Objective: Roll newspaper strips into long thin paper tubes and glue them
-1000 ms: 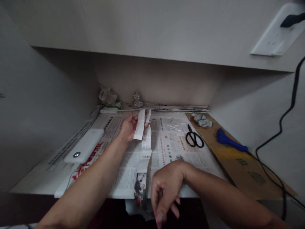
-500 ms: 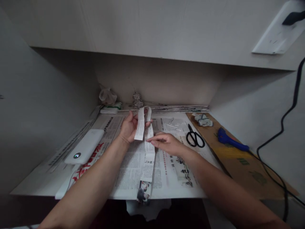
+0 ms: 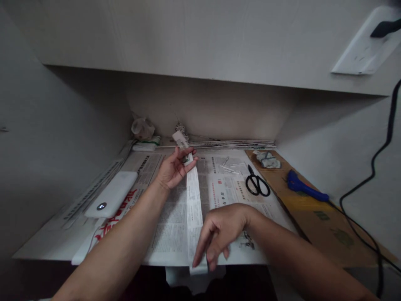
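Observation:
A long, narrow newspaper strip [image 3: 193, 200] runs down from my left hand to the table's front edge. My left hand [image 3: 175, 169] is turned palm up and holds the strip's upper part between its fingers, with the far end sticking out beyond them. My right hand [image 3: 227, 230] is at the near end, index finger lying on the strip and thumb beside its right edge. The finger and thumb look closed loosely on it, though the grip is partly hidden. Beneath lie newspaper sheets [image 3: 173, 230] spread over the white table.
Black-handled scissors [image 3: 257, 185] and small paper scraps [image 3: 230, 167] lie to the right. A blue glue gun [image 3: 305, 186] with a cord and a crumpled wad [image 3: 267, 159] rest on cardboard [image 3: 326, 225]. A white power bank [image 3: 112, 194] sits left. Thin paper sticks [image 3: 234, 144] line the back.
My right hand has moved down along the strip to its near end. The strip's upper end, which hung folded over my left hand, now points away toward the back.

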`<state>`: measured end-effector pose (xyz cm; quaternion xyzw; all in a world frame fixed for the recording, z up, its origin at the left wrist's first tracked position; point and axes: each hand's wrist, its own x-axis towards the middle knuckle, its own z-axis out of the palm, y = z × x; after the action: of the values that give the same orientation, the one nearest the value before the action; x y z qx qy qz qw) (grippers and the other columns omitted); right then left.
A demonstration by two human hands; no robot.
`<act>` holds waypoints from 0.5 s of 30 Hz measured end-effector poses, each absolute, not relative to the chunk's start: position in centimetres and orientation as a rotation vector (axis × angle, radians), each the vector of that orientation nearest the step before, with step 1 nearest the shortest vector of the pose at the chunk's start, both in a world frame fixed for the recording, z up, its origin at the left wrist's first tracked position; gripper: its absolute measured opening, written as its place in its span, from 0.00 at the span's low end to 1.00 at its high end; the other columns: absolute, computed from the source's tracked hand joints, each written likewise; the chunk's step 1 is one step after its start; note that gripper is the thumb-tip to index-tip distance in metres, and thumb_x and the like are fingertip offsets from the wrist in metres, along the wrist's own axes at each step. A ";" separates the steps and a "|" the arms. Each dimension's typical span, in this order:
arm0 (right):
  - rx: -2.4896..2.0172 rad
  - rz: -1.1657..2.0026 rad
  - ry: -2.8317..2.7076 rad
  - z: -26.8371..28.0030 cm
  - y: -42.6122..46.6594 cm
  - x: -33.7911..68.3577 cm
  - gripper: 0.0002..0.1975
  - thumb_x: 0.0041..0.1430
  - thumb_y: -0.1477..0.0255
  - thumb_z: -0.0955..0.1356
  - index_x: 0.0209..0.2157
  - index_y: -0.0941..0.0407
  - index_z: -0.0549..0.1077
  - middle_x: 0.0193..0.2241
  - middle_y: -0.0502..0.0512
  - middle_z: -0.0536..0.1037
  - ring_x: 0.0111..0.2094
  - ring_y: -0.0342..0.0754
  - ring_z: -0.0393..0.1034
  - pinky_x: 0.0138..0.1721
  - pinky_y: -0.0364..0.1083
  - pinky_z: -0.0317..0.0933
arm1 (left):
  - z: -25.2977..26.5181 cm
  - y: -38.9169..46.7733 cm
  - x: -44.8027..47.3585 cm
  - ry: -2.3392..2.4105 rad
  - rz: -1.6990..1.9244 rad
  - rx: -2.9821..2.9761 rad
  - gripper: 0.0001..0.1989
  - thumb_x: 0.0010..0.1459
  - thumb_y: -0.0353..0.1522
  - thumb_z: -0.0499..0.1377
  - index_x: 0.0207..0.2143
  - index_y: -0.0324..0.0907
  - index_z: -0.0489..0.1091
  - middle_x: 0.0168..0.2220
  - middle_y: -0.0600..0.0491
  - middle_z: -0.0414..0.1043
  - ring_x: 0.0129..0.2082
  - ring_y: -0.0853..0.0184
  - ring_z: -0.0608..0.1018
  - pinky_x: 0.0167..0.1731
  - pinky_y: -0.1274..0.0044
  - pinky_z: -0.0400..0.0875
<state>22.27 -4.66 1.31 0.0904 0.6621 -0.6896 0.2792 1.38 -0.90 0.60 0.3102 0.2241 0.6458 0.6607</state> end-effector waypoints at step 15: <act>0.339 -1.954 1.886 2.3 -1.3 24.3 0.22 0.55 0.59 0.67 0.44 0.61 0.74 0.30 0.54 0.78 0.27 0.40 0.74 0.24 0.36 0.62 | -1.2 -1.5 4.4 0.736 1.165 0.897 0.12 0.52 0.25 0.61 0.41 0.36 0.73 0.43 0.45 0.74 0.35 0.68 0.79 0.32 0.80 0.76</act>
<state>24.27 -1.28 2.29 0.1213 0.6751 -0.6993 0.2013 4.40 -1.53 -1.16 0.3995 0.3281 0.5190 0.6807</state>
